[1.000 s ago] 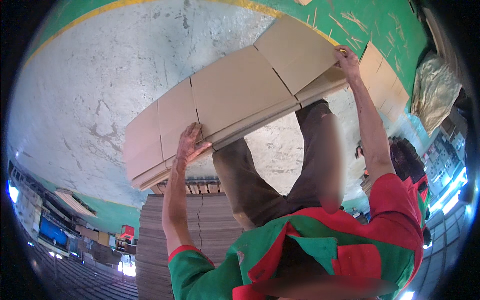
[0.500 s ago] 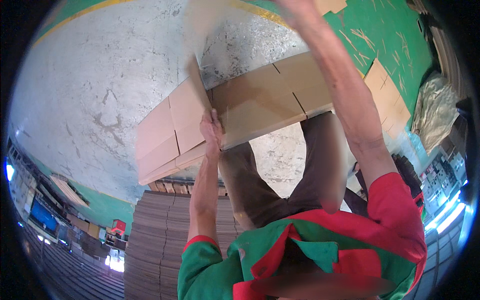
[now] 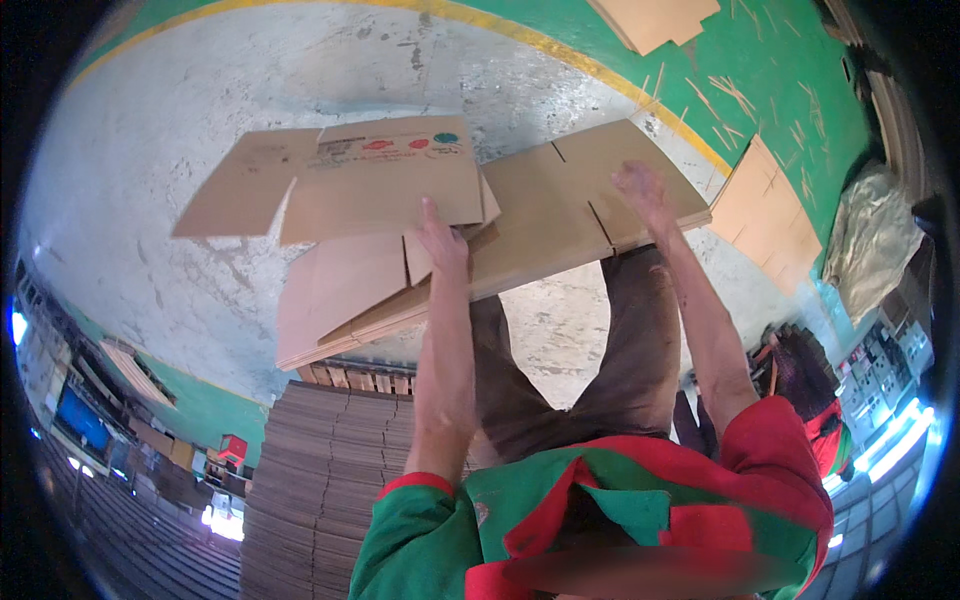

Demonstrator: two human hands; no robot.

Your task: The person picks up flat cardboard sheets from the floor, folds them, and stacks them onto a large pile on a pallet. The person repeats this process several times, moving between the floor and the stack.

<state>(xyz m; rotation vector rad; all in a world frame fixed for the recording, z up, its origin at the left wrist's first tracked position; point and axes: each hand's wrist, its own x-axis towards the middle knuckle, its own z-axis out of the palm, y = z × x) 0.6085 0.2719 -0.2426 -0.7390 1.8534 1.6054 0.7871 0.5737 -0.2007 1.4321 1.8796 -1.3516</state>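
My left hand (image 3: 442, 240) pinches the lower right edge of a printed cardboard sheet (image 3: 375, 195), thumb on top. This sheet lies tilted over the left part of a flat cardboard stack (image 3: 545, 205), its slotted left flap reaching past the stack over the floor. The stack spans crosswise above my knees, its near edge showing several layers. Over its right part, my right hand (image 3: 641, 190) is held with curled fingers, and nothing shows in it. Whether it touches the top board I cannot tell.
A tall pile of brown cardboard (image 3: 330, 490) stands at my lower left beside a wooden pallet (image 3: 365, 378). Flat cardboard pieces (image 3: 765, 210) and thin scraps (image 3: 735, 95) lie on the green floor to the right. A crumpled plastic sheet (image 3: 870, 230) is farther right.
My right hand has come down from the far upper area to the stack's right part. The board in my left hand has tipped from upright to nearly flat on the left, showing its printed face.
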